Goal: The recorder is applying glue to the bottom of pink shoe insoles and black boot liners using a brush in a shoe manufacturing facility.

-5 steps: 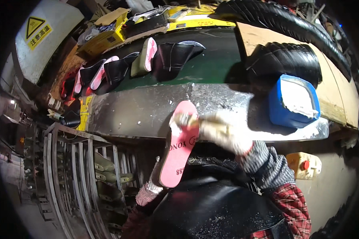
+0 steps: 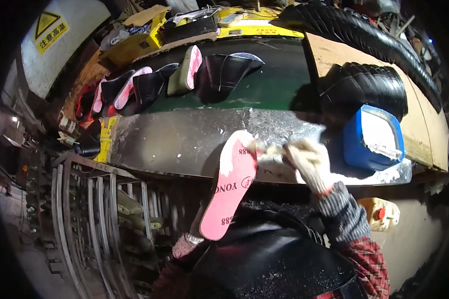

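Note:
My left hand [image 2: 196, 233], in a pale glove, holds a shoe last from behind, its fingers mostly hidden. A pink insole [image 2: 228, 197] with dark print faces up on the last, toe end away from me. Wet white coating covers the insole's toe tip and left toe edge. My right hand [image 2: 310, 163], also gloved, is closed around a brush [image 2: 270, 148], partly blurred. The brush's tip is at the right edge of the toe. Both are over the metal ledge [image 2: 174, 144]. To their right stands a cut-open blue container [image 2: 353, 144] of white paste.
Lasts with pink insoles [image 2: 194, 62] and black shoe uppers [image 2: 224, 74] stand on the green belt [image 2: 277, 82]. Stacked black uppers [image 2: 366, 89] lie on a board at right. A metal rack [image 2: 92, 219] is at lower left, a yellowish jug [image 2: 378, 214] at lower right.
My right hand and the brush have moved right, from across the toe to its right edge. White coating now shows on the toe. The view has shifted slightly.

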`<state>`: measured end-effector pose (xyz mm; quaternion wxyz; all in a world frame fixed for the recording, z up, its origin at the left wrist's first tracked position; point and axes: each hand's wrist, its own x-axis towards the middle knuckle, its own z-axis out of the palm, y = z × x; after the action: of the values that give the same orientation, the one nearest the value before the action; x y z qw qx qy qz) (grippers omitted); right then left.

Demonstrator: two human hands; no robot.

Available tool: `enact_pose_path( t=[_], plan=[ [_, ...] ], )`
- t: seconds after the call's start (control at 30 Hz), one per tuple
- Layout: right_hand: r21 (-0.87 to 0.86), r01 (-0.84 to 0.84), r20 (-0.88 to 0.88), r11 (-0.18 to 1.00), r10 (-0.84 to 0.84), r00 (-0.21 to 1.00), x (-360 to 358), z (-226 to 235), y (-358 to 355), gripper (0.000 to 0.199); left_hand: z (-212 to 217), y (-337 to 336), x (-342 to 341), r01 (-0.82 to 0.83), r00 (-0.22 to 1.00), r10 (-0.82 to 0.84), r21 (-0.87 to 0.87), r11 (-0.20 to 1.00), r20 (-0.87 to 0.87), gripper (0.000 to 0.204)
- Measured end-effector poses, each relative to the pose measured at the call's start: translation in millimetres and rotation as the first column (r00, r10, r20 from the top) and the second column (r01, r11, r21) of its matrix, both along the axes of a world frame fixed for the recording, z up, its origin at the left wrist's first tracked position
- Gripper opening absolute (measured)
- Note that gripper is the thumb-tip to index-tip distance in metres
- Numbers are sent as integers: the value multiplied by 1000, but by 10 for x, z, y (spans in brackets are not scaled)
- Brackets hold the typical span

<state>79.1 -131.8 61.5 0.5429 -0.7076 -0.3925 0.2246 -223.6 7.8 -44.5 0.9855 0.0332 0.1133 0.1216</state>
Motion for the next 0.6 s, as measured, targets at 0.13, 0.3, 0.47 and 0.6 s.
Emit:
enact_pose_path(
  t=[0.13,0.3,0.47,0.6],
  plan=[
    [121,-463,123,878,449,885,-305,416,-262,17,-28,59,5,35,999,-35,-28,999,25,58],
    [119,-158,-52,980,165,985,-402,644,51,22,-25,170,192,149,973,-141,-31,988,181,57],
    [20,-345,78,938,342,936,-648,775,-166,25,353,0,440,27,985,69,544,839,-156,53],
    [138,-667,23,732,671,741,-715,617,-426,33,376,-62,157,150,968,-156,46,988,196,62]
  ],
)
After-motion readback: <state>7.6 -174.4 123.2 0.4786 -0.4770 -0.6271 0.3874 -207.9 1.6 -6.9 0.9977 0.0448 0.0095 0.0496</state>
